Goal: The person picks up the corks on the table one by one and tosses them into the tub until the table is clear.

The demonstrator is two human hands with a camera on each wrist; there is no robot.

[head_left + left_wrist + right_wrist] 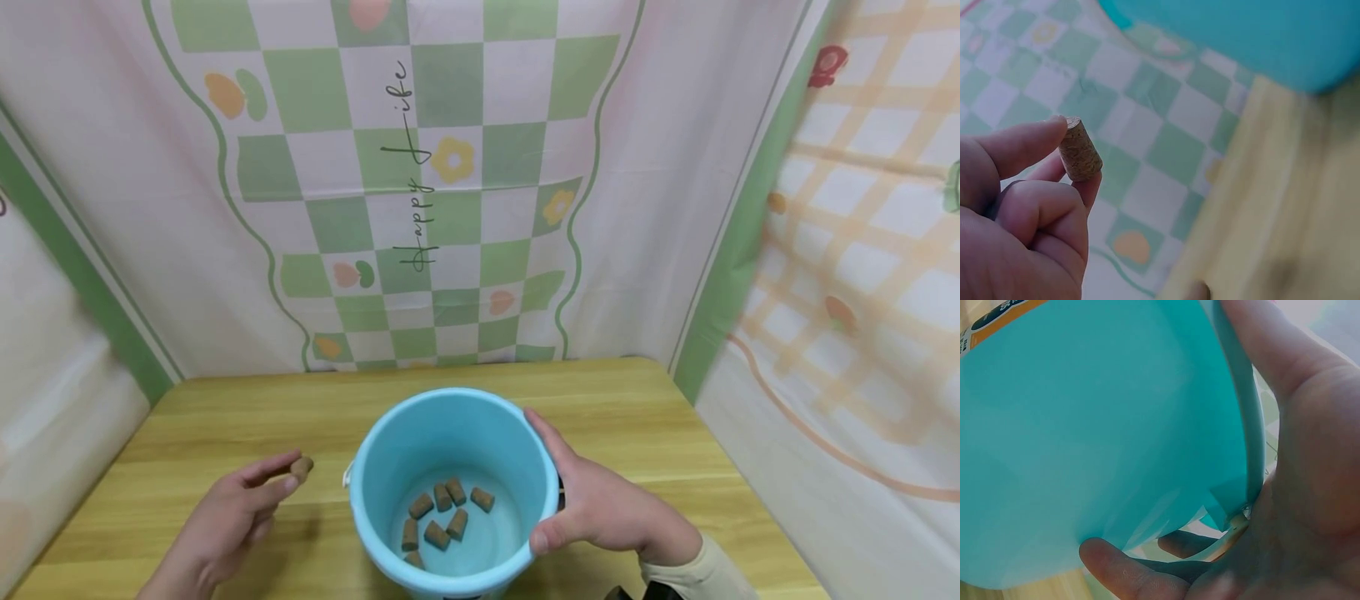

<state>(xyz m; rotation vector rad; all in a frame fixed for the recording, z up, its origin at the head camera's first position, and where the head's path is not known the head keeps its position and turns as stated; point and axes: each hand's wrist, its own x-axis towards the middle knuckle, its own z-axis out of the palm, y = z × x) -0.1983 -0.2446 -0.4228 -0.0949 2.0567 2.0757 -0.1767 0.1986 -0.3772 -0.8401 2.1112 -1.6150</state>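
Observation:
Between thumb and fingertips, my left hand (234, 515) pinches a cork (302, 468), held over the table to the left of a light blue bucket (453, 402). The left wrist view shows the cork (1081, 152) tilted, with a speckled brown side. On the bucket's right side, my right hand (611, 504) holds it, the thumb at the rim and the fingers against the outer wall (1104, 431). Several brown corks (437, 535) lie scattered on the bucket's floor. The near inside wall partly hides the lowest one.
The bucket stands on a wood-grain table (247, 408). A white handle fitting (347, 474) sticks out at its left. Behind the table hangs a green-and-white checked cloth (450, 225), and another patterned cloth (847, 333) hangs on the right.

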